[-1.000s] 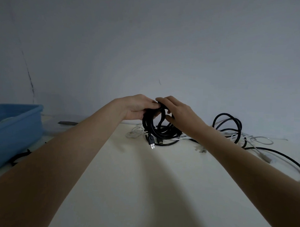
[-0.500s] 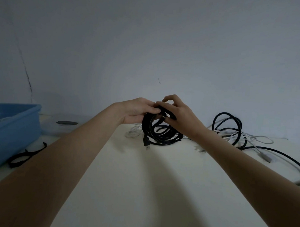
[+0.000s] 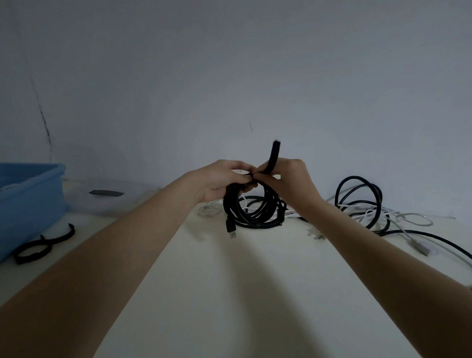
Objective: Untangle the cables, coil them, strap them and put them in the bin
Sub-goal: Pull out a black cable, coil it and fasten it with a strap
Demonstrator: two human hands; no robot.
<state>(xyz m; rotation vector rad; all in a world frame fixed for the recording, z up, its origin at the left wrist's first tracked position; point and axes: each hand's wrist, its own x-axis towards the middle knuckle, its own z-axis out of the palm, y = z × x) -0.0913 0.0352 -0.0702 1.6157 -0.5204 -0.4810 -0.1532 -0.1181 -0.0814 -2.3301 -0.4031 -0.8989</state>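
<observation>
Both forearms enter from the lower corners of the frame, cut off by its edge, and they cover much of the pale table [image 3: 225, 299]. At the middle of the frame the left hand [image 3: 221, 181] grasps the top of the coiled black cable [image 3: 252, 209], its fingers curled around the loops; the fingertips are hidden behind the cable. The right hand [image 3: 291, 180] pinches a black strap [image 3: 273, 156] that stands up from the coil. A USB plug [image 3: 232, 228] hangs from the coil just above the table. At the left lie spare black straps [image 3: 40, 247], beside the blue bin [image 3: 23, 198], cut off by the frame edge. At the right, behind the right arm, lies a tangle of black and white cables [image 3: 367, 207]; which cable goes where is hard to tell.
</observation>
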